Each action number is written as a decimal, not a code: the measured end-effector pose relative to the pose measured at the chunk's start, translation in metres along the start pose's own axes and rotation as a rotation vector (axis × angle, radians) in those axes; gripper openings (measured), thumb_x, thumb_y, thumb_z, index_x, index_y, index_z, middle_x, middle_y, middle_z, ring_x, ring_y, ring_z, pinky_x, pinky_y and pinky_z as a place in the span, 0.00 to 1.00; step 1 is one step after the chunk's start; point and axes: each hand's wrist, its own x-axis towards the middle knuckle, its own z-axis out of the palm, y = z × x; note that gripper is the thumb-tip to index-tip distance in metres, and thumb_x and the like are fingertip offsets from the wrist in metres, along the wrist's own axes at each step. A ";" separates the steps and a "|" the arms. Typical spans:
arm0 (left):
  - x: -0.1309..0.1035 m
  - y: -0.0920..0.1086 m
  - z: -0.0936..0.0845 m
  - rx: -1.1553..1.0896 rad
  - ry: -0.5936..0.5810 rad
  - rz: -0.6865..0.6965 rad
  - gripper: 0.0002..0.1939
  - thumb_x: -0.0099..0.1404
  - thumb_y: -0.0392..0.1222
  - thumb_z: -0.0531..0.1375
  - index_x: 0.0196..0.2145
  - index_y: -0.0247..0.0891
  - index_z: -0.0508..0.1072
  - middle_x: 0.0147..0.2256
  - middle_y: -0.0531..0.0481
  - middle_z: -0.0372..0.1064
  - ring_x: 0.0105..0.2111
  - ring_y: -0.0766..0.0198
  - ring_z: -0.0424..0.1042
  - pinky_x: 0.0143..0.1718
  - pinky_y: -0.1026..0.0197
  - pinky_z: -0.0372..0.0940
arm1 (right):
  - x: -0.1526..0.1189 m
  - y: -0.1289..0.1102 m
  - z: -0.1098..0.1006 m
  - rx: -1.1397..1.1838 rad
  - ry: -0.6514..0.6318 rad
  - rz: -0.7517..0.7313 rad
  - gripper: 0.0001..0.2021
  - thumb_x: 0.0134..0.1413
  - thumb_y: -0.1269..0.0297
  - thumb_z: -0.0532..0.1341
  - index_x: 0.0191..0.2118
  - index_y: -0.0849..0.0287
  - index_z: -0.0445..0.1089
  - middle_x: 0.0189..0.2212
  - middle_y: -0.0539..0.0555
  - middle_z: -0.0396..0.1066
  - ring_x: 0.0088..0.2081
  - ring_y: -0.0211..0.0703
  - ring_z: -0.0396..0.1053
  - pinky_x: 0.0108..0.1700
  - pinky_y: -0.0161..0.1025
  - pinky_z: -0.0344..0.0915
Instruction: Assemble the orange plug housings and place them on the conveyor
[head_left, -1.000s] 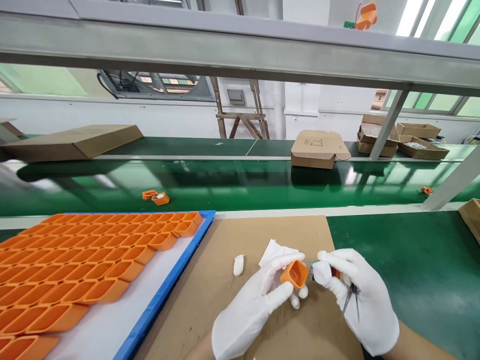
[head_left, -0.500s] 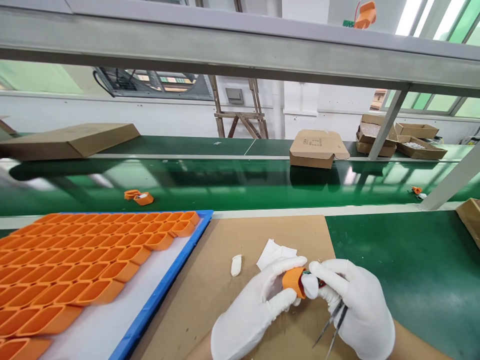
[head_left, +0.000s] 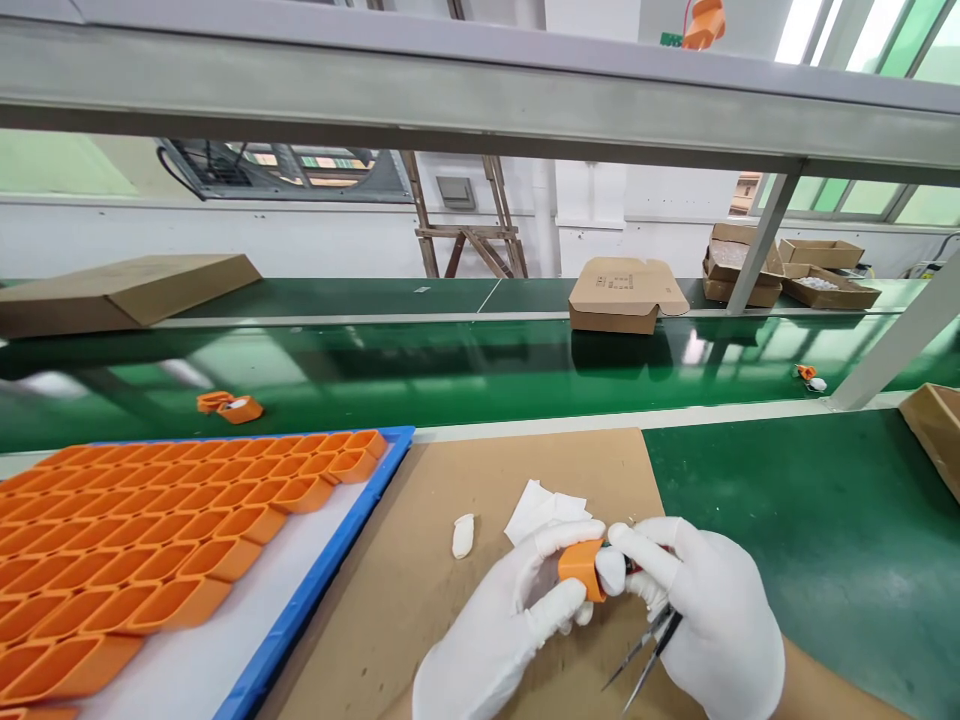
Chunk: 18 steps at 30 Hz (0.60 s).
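Note:
My gloved left hand [head_left: 502, 620] is closed around a small orange plastic shell [head_left: 577, 570], its open end facing right. At that opening, my gloved right hand [head_left: 716, 615] pinches a small part with dark and red bits, mostly hidden by the fingers. A rounded white shape sits at the shell's mouth; I cannot tell whether it is a component or a glove tip. Metal tweezers [head_left: 648, 645] are tucked in my right hand, tips pointing down and left. Behind my left hand lies folded white paper [head_left: 541, 508], and left of it a small white finger-shaped piece [head_left: 463, 536].
A blue-edged tray [head_left: 330, 560] with rows of orange shells [head_left: 161, 555] stands on the left. Brown cardboard [head_left: 420, 610] lies under my hands. Beyond runs a green belt [head_left: 450, 375] carrying orange assemblies [head_left: 231, 406]. A cardboard box [head_left: 626, 295] and a slanted post [head_left: 892, 340] stand farther back.
The orange assemblies on the belt have moved left past the tray. The view has shifted slightly. Both hands keep their grip, and the right-hand fingers are slightly closer to the shell.

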 end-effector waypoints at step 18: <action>-0.008 -0.004 0.001 0.298 0.051 0.070 0.26 0.67 0.50 0.56 0.62 0.51 0.62 0.57 0.44 0.63 0.56 0.45 0.61 0.59 0.45 0.56 | -0.001 0.010 0.010 0.140 0.029 0.131 0.14 0.63 0.73 0.54 0.49 0.53 0.70 0.36 0.52 0.74 0.31 0.39 0.72 0.36 0.35 0.68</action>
